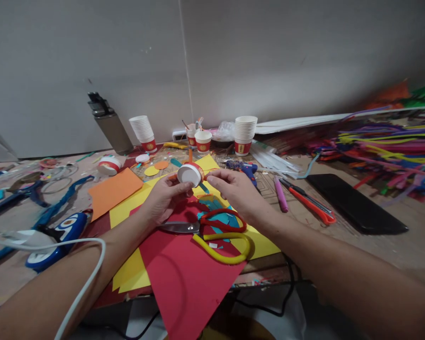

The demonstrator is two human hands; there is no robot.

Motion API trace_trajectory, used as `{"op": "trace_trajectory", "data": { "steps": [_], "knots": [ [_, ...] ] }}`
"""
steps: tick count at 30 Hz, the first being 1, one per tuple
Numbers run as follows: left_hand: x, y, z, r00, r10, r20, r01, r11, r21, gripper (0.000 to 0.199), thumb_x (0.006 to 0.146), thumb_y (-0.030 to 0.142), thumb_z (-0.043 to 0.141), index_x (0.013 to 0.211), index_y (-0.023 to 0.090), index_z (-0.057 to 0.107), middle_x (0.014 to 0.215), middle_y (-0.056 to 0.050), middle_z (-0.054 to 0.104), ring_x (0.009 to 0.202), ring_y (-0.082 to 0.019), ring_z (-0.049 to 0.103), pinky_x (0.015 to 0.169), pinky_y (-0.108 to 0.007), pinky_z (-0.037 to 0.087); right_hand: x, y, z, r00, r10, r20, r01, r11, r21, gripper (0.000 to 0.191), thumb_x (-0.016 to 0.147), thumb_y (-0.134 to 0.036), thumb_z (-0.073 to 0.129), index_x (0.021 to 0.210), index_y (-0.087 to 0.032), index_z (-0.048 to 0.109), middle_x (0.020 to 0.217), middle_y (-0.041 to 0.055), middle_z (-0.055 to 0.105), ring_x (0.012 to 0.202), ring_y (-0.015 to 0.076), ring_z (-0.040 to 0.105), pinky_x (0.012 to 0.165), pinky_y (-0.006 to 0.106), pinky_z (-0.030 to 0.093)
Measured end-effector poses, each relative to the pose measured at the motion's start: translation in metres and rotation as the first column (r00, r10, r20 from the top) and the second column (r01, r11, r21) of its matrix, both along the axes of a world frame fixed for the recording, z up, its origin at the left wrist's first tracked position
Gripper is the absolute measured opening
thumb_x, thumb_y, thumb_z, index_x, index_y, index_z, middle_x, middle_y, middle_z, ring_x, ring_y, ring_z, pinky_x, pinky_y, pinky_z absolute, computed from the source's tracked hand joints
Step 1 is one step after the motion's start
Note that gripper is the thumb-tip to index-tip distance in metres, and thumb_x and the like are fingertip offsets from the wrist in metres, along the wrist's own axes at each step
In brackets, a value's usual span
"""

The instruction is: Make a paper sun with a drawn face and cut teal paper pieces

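Observation:
A small red and white paper cup (189, 176) is tipped on its side in my left hand (165, 198), its white round end turned towards me. My left thumb presses on that end while the fingers wrap behind it. Teal and orange paper strips stick out around the cup. The fingertips of my right hand (233, 189) are pinched together at the cup's right side; what is between them is hidden. Below both hands, scissors (230, 248) with red and yellow handles lie on red paper (191, 288), beside teal paper scraps (217, 215).
Stacks of paper cups (245, 134) stand by the wall, with a grey bottle (113, 130) to their left. A blue glue gun (248, 171), pink marker (281, 194), box cutter (313, 205) and black phone (356, 203) lie right. A white cable (101, 250) crosses my left forearm.

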State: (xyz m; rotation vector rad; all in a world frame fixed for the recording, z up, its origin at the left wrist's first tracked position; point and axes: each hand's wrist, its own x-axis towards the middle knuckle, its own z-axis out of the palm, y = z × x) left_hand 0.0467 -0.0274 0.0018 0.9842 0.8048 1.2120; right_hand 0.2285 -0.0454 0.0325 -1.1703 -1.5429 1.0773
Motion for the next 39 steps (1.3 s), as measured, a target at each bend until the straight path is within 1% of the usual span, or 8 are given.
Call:
{"op": "trace_trajectory", "data": {
  "steps": [4,9,15,21,24,29,33,39],
  "knots": [
    [0.003,0.0,0.002,1.0,-0.002,-0.003,0.001,1.0,-0.019,0.03,0.061,0.019,0.083,0.086,0.011,0.068,0.073,-0.001,0.062,0.058,-0.007,0.054,0.057,-0.02,0.046,0.001,0.004,-0.004,1.0,-0.012,-0.019,0.011,0.998,-0.055,0.022,0.078,-0.036,0.06,0.076,-0.016,0.069,0.064,-0.0027,0.054,0.055,0.0086,0.037,0.054,0.026,0.029],
    [0.004,-0.001,0.005,1.0,0.01,-0.006,-0.01,0.999,-0.049,0.031,0.059,0.02,0.084,0.084,0.011,0.069,0.072,-0.002,0.064,0.057,-0.007,0.053,0.055,-0.019,0.046,0.0,0.009,-0.012,0.993,-0.044,-0.105,0.029,0.99,-0.135,0.016,0.075,-0.031,0.062,0.075,-0.016,0.071,0.063,-0.0018,0.055,0.053,0.0085,0.036,0.051,0.026,0.027],
    [0.003,0.0,0.003,1.0,0.006,-0.009,-0.007,0.998,-0.061,0.031,0.058,0.02,0.084,0.085,0.011,0.07,0.073,-0.002,0.065,0.056,-0.006,0.053,0.055,-0.018,0.046,-0.002,0.008,-0.011,0.967,-0.054,-0.249,-0.013,0.965,-0.261,0.011,0.075,-0.026,0.065,0.07,-0.016,0.065,0.061,-0.0015,0.051,0.051,0.0076,0.034,0.046,0.024,0.025],
    [0.002,0.002,0.0,1.0,-0.011,-0.024,0.01,0.999,-0.033,0.027,0.061,0.019,0.082,0.084,0.011,0.071,0.072,-0.004,0.066,0.058,-0.007,0.053,0.054,-0.019,0.045,0.0,0.007,-0.011,0.965,-0.052,-0.259,-0.015,0.968,-0.25,0.013,0.075,-0.028,0.067,0.07,-0.016,0.065,0.062,-0.0011,0.051,0.051,0.008,0.034,0.046,0.024,0.026],
    [0.0,0.003,-0.001,0.999,-0.026,-0.029,0.025,0.999,-0.048,0.026,0.062,0.019,0.082,0.083,0.01,0.071,0.07,-0.004,0.066,0.057,-0.007,0.053,0.053,-0.018,0.044,0.002,0.009,-0.01,0.966,-0.032,-0.256,-0.034,0.967,-0.252,0.012,0.077,-0.028,0.066,0.07,-0.017,0.065,0.064,-0.0001,0.052,0.051,0.0083,0.034,0.047,0.025,0.025],
    [0.0,0.004,-0.001,1.0,-0.025,-0.005,0.025,0.997,-0.068,0.026,0.061,0.019,0.082,0.082,0.009,0.07,0.07,-0.005,0.066,0.056,-0.007,0.052,0.053,-0.018,0.044,0.002,0.011,-0.006,0.954,-0.032,-0.3,-0.064,0.95,-0.305,0.019,0.085,-0.03,0.057,0.076,-0.016,0.067,0.071,0.0021,0.056,0.052,0.0078,0.037,0.047,0.024,0.025],
    [0.0,0.004,0.0,1.0,-0.01,0.008,0.01,0.996,-0.089,0.027,0.061,0.019,0.082,0.083,0.009,0.07,0.072,-0.005,0.066,0.057,-0.007,0.054,0.052,-0.018,0.044,0.003,0.013,-0.006,0.937,-0.061,-0.343,-0.069,0.933,-0.354,0.018,0.085,-0.031,0.056,0.08,-0.016,0.066,0.071,0.0017,0.056,0.053,0.0078,0.038,0.046,0.022,0.026],
    [-0.003,0.006,-0.003,0.999,-0.032,0.008,0.032,0.998,-0.059,0.024,0.063,0.019,0.081,0.081,0.008,0.07,0.07,-0.005,0.066,0.054,-0.006,0.053,0.052,-0.018,0.045,0.004,0.012,-0.007,0.92,-0.074,-0.385,-0.065,0.939,-0.337,0.014,0.081,-0.03,0.062,0.084,-0.016,0.062,0.087,0.0038,0.06,0.059,0.0076,0.042,0.048,0.022,0.029]
  ]
}}
